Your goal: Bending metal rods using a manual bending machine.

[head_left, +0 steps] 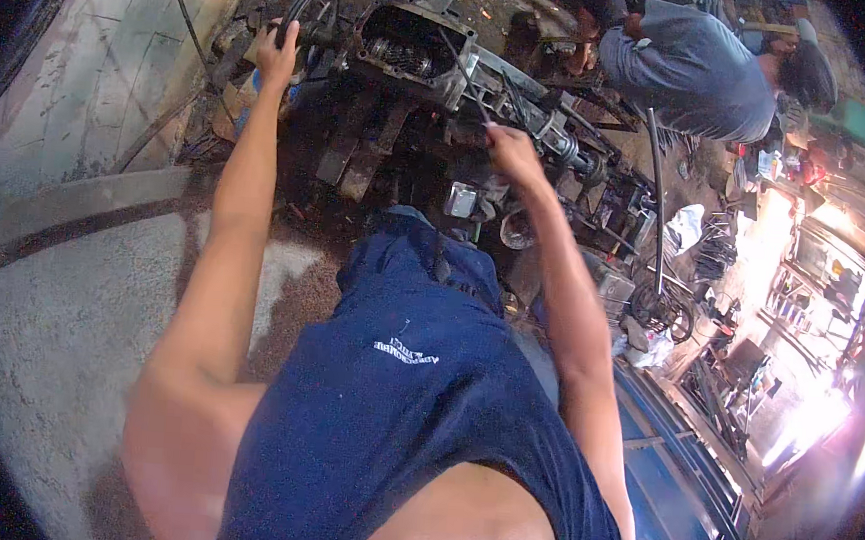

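Observation:
I look down over my dark blue shirt at a greasy gearbox housing (408, 53) lying open on the floor, gears visible inside. My left hand (279, 51) reaches far out and grips a black curved part (305, 10) at the housing's left end. My right hand (509, 147) is closed around the handle of a thin metal rod tool (463, 72) that slants up into the housing's open top. A shaft assembly (571, 149) extends to the right of the housing, past my right hand.
Another person in a grey shirt (697, 73) crouches at the far side, upper right. A long dark bar (656, 195) stands upright right of the shaft. Cluttered shelves and scrap (792, 295) fill the right. Concrete floor (69, 305) lies left, a blue metal panel (668, 487) lower right.

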A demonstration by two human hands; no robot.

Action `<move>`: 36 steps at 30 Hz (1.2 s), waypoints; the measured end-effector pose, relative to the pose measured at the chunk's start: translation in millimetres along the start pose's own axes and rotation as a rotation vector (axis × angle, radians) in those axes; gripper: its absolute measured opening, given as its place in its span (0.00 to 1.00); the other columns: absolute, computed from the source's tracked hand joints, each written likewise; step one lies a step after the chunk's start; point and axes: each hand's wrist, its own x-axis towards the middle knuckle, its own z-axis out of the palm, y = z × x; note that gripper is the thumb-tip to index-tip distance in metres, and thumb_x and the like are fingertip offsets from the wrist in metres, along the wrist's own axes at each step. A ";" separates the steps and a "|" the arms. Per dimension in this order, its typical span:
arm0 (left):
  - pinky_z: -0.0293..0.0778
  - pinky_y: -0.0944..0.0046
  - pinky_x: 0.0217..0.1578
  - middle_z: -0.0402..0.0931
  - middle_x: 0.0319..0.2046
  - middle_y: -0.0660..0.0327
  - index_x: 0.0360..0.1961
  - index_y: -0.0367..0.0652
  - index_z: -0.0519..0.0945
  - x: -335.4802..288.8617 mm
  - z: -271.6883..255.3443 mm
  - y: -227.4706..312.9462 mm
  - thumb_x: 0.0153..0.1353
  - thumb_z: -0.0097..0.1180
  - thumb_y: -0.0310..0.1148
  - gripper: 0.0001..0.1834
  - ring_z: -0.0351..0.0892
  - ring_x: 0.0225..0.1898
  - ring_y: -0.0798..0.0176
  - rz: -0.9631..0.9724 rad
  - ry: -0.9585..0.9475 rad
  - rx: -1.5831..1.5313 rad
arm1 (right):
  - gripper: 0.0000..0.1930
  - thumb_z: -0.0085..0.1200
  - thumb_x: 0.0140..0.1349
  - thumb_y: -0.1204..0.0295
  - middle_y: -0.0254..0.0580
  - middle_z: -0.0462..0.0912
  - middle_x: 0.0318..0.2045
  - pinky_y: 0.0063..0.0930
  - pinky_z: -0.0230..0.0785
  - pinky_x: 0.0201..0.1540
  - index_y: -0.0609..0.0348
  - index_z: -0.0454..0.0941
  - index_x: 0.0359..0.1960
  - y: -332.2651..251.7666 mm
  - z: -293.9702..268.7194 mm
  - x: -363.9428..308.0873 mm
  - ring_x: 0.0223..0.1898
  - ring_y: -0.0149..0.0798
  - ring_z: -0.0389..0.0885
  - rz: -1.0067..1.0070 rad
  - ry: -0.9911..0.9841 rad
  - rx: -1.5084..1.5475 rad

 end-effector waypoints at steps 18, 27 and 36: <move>0.66 0.47 0.56 0.72 0.52 0.37 0.54 0.32 0.73 112.1 83.0 15.1 0.56 0.46 0.68 0.45 0.71 0.56 0.40 0.009 -0.367 0.409 | 0.20 0.42 0.59 0.64 0.57 0.78 0.49 0.46 0.69 0.54 0.57 0.77 0.49 -96.9 -75.0 64.5 0.51 0.57 0.77 -0.024 -0.042 -1.036; 0.61 0.41 0.58 0.63 0.59 0.51 0.61 0.48 0.68 74.4 109.0 154.8 0.50 0.62 0.45 0.36 0.56 0.64 0.46 -0.428 -0.423 0.397 | 0.17 0.43 0.60 0.65 0.61 0.80 0.40 0.50 0.72 0.49 0.65 0.79 0.40 -72.0 -97.5 63.3 0.44 0.60 0.80 -0.074 -0.006 -1.032; 0.68 0.45 0.53 0.75 0.49 0.40 0.55 0.39 0.75 44.4 34.2 36.2 0.59 0.43 0.65 0.40 0.73 0.52 0.41 0.040 -0.189 0.285 | 0.25 0.48 0.61 0.56 0.72 0.78 0.36 0.50 0.70 0.50 0.74 0.77 0.34 -21.0 -53.1 65.5 0.43 0.66 0.78 -0.197 0.045 -0.810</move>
